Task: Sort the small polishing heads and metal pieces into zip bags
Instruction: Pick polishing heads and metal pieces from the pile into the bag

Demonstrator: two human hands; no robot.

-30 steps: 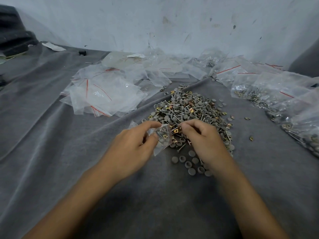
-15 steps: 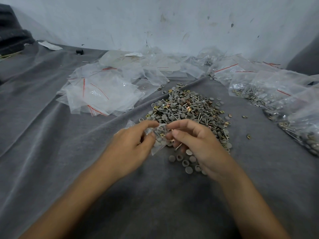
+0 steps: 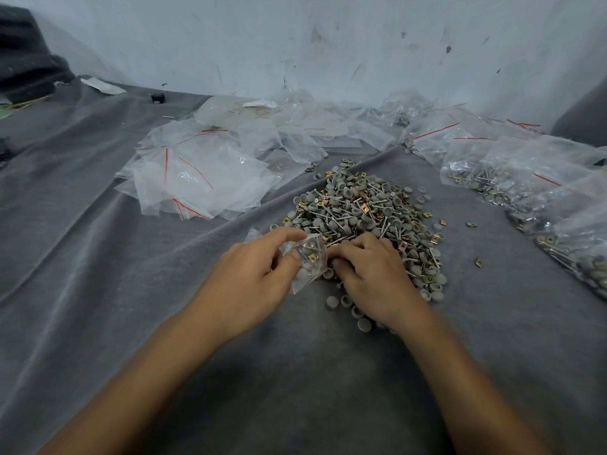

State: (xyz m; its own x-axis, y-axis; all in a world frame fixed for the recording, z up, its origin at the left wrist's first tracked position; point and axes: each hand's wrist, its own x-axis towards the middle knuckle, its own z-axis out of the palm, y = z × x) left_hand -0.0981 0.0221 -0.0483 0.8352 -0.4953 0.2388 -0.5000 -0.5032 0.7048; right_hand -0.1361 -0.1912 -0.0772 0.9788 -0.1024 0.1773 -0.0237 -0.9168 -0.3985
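Observation:
A heap of small grey polishing heads, thin metal pins and brass-coloured square pieces [image 3: 361, 211] lies on the grey cloth [image 3: 98, 290] in the middle. My left hand [image 3: 253, 277] pinches a small clear zip bag [image 3: 310, 262] at the heap's near edge; a few grey heads and a brass piece show inside it. My right hand [image 3: 371, 274] sits right of the bag with its fingers curled down at the bag's mouth, fingertips hidden. Several loose grey heads [image 3: 353, 311] lie just below the hands.
A stack of empty zip bags with red strips [image 3: 197, 182] lies at the back left. Filled bags [image 3: 512, 178] line the right side. More crumpled bags [image 3: 295, 126] sit along the white wall. A small black object [image 3: 157, 98] rests far back.
My right hand has come down from the pile to the mouth of the bag. My left hand keeps its hold on the bag. The camera has shifted slightly.

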